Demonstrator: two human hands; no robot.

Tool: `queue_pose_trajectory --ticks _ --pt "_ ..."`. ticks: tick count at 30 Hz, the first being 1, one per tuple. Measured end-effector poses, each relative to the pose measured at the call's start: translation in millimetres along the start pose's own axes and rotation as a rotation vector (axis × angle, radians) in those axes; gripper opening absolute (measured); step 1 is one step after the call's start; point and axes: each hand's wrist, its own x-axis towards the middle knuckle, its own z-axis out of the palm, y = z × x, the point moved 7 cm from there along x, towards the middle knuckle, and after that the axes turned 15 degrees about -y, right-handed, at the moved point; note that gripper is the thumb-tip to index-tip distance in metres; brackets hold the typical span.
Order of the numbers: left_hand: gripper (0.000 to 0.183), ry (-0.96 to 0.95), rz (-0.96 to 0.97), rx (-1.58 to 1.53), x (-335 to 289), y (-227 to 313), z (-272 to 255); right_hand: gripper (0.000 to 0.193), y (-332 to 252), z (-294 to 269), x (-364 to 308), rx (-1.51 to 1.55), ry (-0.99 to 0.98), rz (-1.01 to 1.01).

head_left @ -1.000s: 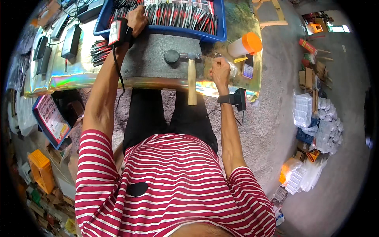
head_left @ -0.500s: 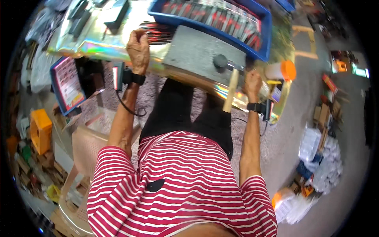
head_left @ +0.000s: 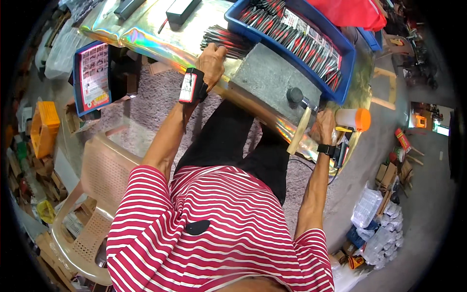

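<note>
Red-black pieces (head_left: 224, 41) lie left of the grey slab (head_left: 270, 75), seemingly handy for the left hand (head_left: 211, 64); the right hand (head_left: 324, 125) curls opposite, both grasps unclear.

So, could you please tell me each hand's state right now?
Left hand: fingers bent at the red-black pile; whether it grips anything cannot be told.
Right hand: beside the hammer; open or closed cannot be told.

Rough, matt slab (head_left: 267, 73) lies between left hand (head_left: 211, 64) and right hand (head_left: 325, 126); smooth wooden hammer handle (head_left: 299, 130) beside the latter.
</note>
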Motion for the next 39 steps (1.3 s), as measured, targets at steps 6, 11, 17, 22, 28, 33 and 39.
queue_pose_trajectory --ticks 6,11,17,22,28,33,39 --pt "0.016 0.001 0.063 0.07 -2 6 -1 0.023 -3 -7 -16 0.395 0.071 -0.036" --pt "0.01 -0.016 0.114 0.198 -1 14 -3 0.018 15 15 -23 0.704 0.05 0.008" --pt "0.01 -0.007 0.17 0.13 -6 9 1 0.005 -1 -1 -50 1.086 0.088 0.082" --pt "0.01 0.024 0.102 -0.15 -11 -2 -1 0.006 -4 -14 -64 1.225 0.122 0.104" --pt "0.017 0.184 0.064 -0.064 -20 7 -8 0.008 -21 -26 -69 1.348 0.162 0.029" --pt "0.031 0.06 -0.278 -0.077 -29 8 -11 0.01 -27 -28 -73 1.374 0.163 -0.028" --pt "0.031 -0.028 -0.374 -0.231 -28 2 -3 0.008 -30 -24 -77 1.337 0.151 -0.023"
